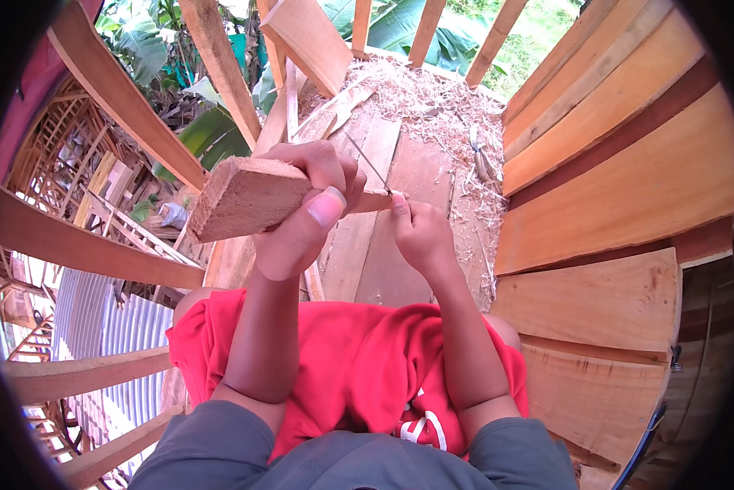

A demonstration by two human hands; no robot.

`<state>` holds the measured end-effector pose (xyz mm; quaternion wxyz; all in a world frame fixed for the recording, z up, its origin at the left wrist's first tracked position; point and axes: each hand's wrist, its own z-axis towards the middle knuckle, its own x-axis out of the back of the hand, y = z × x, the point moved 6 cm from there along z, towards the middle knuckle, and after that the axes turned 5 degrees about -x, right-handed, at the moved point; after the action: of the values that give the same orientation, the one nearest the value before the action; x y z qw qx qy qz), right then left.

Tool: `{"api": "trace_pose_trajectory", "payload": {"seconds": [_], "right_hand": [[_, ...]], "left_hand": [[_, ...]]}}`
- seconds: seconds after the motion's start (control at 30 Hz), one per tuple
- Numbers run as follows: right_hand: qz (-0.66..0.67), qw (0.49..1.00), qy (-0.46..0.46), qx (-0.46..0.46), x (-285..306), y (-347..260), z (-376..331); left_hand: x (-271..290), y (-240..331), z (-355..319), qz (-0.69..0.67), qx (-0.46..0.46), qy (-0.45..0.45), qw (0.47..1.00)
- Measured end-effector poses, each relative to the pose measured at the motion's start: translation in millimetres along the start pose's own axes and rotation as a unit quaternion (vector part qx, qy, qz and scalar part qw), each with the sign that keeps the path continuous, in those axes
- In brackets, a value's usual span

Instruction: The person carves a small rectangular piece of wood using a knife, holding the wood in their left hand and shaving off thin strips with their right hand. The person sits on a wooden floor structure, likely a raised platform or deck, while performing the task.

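Observation:
My left hand (306,208) grips a short thick block of wood (240,196), its rough sawn end turned toward me at the left. My right hand (416,233) pinches a thin dark marking tool, perhaps a pencil (369,163), and presses its lower end against the block's right end. Both hands are raised in front of me, above my lap in red shorts (359,367). The block's far end is hidden behind my left fingers.
Curved wooden planks (620,163) form a wall on my right. Floor boards (383,245) below carry a heap of wood shavings (432,98). Slanted wooden ribs (122,106) rise on my left, with corrugated metal sheeting (114,318) and green plants beyond.

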<state>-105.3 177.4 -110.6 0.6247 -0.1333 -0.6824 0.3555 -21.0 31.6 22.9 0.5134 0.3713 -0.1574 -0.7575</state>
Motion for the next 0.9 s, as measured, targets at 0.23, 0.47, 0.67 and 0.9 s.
{"api": "trace_pose_trajectory", "payload": {"seconds": [0.23,0.47,0.67,0.9], "right_hand": [[0.09,0.996,-0.005,-0.017,-9,21,0],[0.087,0.995,-0.012,-0.036,-15,24,-1],[0.036,0.998,-0.016,-0.043,-5,8,-4],[0.008,0.999,-0.029,-0.037,-12,11,-4]], "left_hand": [[-2,-1,1,0.003,0.0,-0.001,1.0],[0,-1,-1,-0.005,0.001,0.0,1.0],[1,-1,1,-0.001,-0.007,0.002,1.0],[9,-1,0,-0.008,-0.008,0.013,1.0]]}}
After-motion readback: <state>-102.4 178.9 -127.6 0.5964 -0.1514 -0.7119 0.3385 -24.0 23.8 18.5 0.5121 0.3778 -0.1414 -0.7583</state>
